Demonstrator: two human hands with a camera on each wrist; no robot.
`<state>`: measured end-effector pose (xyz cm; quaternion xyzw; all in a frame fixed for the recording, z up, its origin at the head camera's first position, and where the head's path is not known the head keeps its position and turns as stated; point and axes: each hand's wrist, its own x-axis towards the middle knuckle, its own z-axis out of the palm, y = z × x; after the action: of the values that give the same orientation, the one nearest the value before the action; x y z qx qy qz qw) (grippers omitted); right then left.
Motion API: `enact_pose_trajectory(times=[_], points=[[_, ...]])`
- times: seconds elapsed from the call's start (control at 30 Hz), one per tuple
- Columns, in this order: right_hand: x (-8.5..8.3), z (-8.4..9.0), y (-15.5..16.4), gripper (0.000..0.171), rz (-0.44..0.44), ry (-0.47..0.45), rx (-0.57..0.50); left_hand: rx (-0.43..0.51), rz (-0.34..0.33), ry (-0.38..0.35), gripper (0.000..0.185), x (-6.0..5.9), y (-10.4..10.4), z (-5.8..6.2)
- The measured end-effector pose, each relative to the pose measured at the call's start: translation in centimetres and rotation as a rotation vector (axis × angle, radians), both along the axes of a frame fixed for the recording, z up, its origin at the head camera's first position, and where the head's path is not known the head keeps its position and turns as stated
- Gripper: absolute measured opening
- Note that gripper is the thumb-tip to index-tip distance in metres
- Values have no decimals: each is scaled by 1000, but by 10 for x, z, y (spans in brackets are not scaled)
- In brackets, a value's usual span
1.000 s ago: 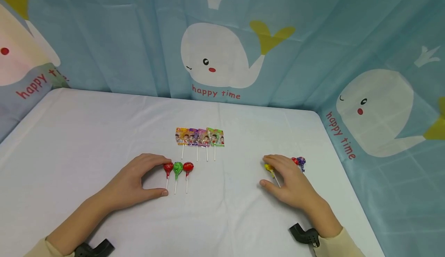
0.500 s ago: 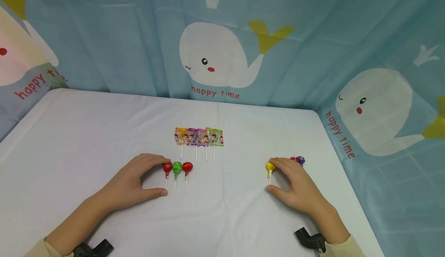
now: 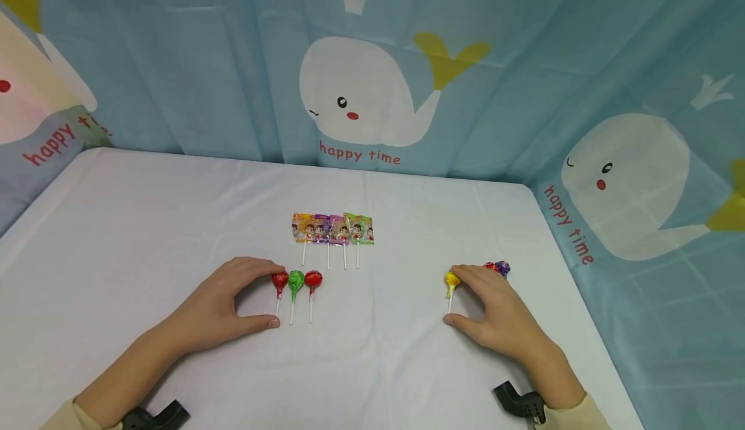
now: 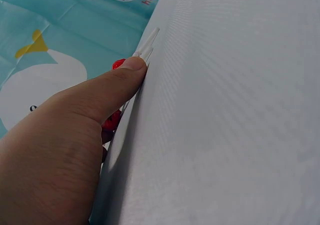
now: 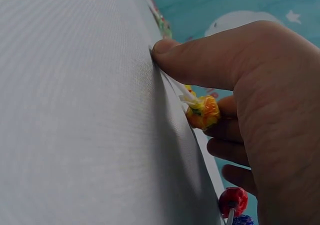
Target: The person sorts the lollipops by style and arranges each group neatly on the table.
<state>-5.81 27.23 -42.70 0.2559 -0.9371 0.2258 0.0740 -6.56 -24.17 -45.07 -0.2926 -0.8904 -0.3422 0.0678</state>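
Three ball lollipops lie side by side near the middle of the table: a red lollipop [image 3: 280, 280], a green lollipop [image 3: 296, 280] and another red lollipop [image 3: 313, 279]. My left hand [image 3: 224, 304] rests around the left end of this row, index fingertip at the first red head and thumb by its stick end. Farther right, a yellow lollipop [image 3: 451, 279] lies with its stick toward me. My right hand [image 3: 495, 310] spans it, fingers at the head and thumb tip [image 5: 165, 46] by the stick's lower end. Both hands are spread in a loose C shape.
Behind the row, several flat lollipops in printed wrappers [image 3: 333, 229] lie overlapping, sticks toward me. A red lollipop [image 5: 233, 201] and a purple lollipop [image 3: 502, 268] lie beyond my right hand, partly hidden by it. A whale-print curtain [image 3: 233, 61] borders the white table [image 3: 174, 223].
My right hand has shifted slightly right, and the yellow lollipop has turned from slanted to nearly straight. My left hand and its row have stayed put.
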Motion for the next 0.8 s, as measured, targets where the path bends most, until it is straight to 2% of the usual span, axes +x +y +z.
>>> enact_pose_trajectory(times=[0.8], points=[[-7,-5,0,80,51,130,-5,7,-5,-3,81,0,1,2]])
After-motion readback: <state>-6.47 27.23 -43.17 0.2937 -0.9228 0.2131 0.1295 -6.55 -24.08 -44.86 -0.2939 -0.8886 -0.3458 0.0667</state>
